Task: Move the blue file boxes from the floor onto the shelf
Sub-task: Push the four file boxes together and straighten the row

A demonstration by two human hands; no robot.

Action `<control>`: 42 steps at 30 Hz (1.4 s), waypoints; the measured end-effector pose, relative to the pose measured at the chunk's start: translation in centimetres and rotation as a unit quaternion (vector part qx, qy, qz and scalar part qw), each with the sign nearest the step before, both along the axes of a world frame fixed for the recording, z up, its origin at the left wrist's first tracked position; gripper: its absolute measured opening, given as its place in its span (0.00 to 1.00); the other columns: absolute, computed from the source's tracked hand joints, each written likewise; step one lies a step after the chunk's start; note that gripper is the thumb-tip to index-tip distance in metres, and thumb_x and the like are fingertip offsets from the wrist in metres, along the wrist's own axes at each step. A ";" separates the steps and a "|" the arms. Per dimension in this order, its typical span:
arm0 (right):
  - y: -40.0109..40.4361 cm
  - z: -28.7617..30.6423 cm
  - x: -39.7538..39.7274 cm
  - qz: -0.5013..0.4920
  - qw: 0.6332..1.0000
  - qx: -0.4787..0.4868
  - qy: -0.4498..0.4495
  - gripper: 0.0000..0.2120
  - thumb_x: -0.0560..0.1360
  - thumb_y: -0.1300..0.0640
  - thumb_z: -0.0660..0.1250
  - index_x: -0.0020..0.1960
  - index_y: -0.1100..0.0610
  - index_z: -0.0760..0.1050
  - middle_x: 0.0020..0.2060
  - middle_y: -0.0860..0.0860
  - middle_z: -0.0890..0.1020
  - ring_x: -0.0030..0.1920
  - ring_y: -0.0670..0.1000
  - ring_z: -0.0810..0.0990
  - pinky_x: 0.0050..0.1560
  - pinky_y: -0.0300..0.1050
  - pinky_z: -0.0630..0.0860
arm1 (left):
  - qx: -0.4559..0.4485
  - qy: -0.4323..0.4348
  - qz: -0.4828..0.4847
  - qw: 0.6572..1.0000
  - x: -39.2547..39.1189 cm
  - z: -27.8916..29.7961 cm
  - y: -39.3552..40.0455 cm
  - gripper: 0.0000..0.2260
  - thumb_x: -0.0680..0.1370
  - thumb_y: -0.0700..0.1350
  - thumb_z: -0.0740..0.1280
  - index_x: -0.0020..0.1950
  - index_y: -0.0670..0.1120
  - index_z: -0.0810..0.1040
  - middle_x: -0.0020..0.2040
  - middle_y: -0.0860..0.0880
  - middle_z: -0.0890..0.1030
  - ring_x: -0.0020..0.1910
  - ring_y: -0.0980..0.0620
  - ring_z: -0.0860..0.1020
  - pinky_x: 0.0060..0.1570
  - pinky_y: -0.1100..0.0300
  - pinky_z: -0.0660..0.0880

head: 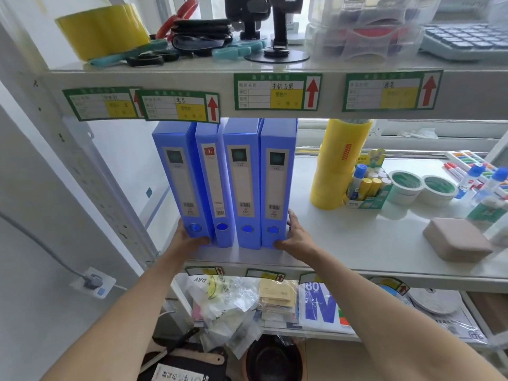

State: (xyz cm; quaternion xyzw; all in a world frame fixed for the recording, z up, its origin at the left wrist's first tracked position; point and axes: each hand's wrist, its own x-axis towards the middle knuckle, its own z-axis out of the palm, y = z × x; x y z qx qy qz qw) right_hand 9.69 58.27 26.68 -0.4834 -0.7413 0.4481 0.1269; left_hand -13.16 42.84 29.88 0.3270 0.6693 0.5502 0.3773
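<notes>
Several blue file boxes (242, 182) stand upright side by side at the left end of the middle shelf (357, 243), spines facing me. My left hand (189, 237) presses against the outer side and bottom front corner of the leftmost box. Against the outer side of the rightmost box lies my right hand (295, 235), thumb at its bottom front corner. Together the two hands clasp the row from both sides.
A stack of yellow tape rolls (338, 163), a box of glue sticks (365, 185), white tape rolls (423, 188) and a beige box (456, 239) share the shelf to the right. Above is a labelled shelf edge (275, 92). Bags and paper packs (321, 306) fill the lower shelf.
</notes>
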 end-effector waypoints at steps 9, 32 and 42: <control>0.7 -1.1 0.4 0.033 0.996 0.050 -0.059 0.40 0.73 0.63 0.72 0.78 0.50 0.55 0.72 0.50 0.72 0.64 0.56 0.76 0.58 0.49 0.75 | -0.048 0.015 0.021 0.999 -1.5 -1.5 1.3 0.35 0.71 0.27 0.67 0.75 0.46 0.62 0.64 0.44 0.76 0.67 0.43 0.73 0.44 0.62 0.75; 1.5 0.8 -0.2 0.086 0.995 -0.042 0.006 0.48 0.59 0.57 0.72 0.76 0.47 0.58 0.66 0.45 0.72 0.65 0.55 0.74 0.65 0.58 0.75 | -0.019 0.053 -0.087 0.995 -0.6 -1.8 0.6 0.34 0.71 0.36 0.75 0.70 0.54 0.63 0.67 0.51 0.73 0.57 0.65 0.77 0.44 0.74 0.76; -2.2 0.1 -1.2 -0.036 0.992 0.062 0.102 0.46 0.55 0.38 0.78 0.69 0.47 0.66 0.58 0.39 0.71 0.59 0.45 0.75 0.56 0.51 0.80 | 0.025 0.124 0.014 0.992 0.5 -0.7 1.0 0.34 0.68 0.43 0.78 0.70 0.46 0.67 0.56 0.60 0.76 0.49 0.72 0.78 0.41 0.79 0.74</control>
